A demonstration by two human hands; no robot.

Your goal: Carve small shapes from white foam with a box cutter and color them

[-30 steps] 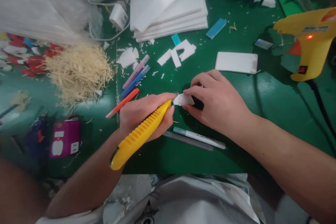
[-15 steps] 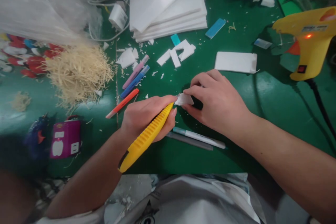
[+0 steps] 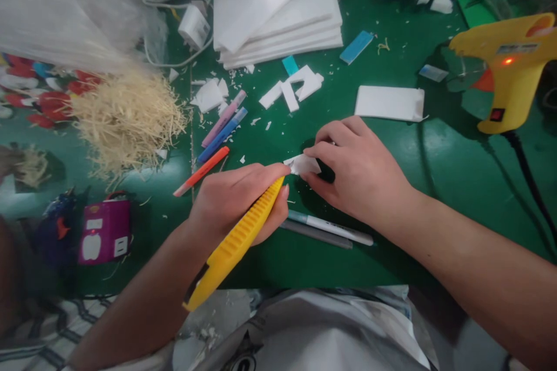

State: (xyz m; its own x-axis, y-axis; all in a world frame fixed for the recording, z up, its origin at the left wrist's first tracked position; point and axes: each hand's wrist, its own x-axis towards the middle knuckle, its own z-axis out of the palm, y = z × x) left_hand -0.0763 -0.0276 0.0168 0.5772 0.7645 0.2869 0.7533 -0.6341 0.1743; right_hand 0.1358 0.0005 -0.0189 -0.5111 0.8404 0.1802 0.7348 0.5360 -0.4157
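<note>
My left hand (image 3: 237, 197) is wrapped round a yellow utility knife (image 3: 235, 243), its front end pointing up and right at a small white foam piece (image 3: 302, 164). My right hand (image 3: 361, 171) pinches that foam piece against the green table (image 3: 270, 255), fingers curled over it. The knife's blade is hidden between the two hands. Two pens, one grey (image 3: 317, 235) and one white with a teal cap (image 3: 331, 227), lie on the table just below my hands.
A stack of white foam boards (image 3: 278, 11) lies at the back. A yellow glue gun (image 3: 507, 69) with its light on stands at the right. Foam offcuts (image 3: 291, 90), coloured markers (image 3: 220, 127), a straw pile (image 3: 128, 119) and a purple box (image 3: 104, 232) lie left.
My left hand has drawn slightly down and left with the knife, away from the foam piece. My right hand has stayed on the foam.
</note>
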